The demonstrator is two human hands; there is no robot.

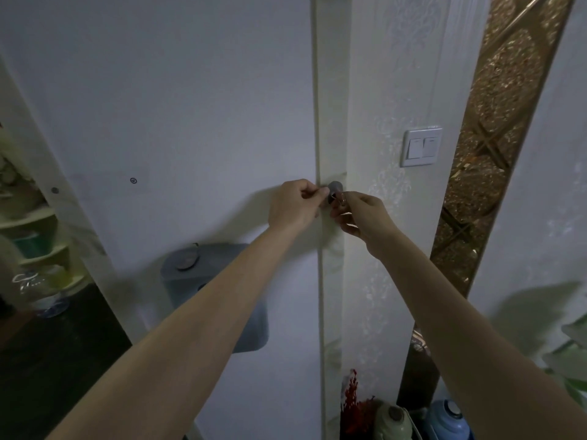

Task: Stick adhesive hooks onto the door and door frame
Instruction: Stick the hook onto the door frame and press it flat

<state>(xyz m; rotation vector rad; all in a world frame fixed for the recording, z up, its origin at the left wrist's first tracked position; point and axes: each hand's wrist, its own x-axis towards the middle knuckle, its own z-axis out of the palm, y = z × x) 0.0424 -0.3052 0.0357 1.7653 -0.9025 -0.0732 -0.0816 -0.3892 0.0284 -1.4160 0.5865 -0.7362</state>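
Note:
A round grey adhesive hook point(335, 187) sits against the cream door frame point(332, 90), just right of the white door point(190, 106). My left hand point(293, 206) pinches at the hook's left edge with thumb and forefinger. My right hand point(362, 217) grips the hook's lower right side, where a thin metal wire part shows between the fingers. Whether the hook is stuck to the frame or only held there cannot be told. On the door lower down, a second round grey hook point(185, 260) carries a grey bag point(219, 296).
A white double light switch point(421, 147) is on the patterned wall right of the frame, beside a gold mosaic strip point(489, 154). Shelves point(35, 242) with containers stand at the left. Red decor point(354, 404), a green flask point(392, 420) and a blue flask point(448, 417) stand below.

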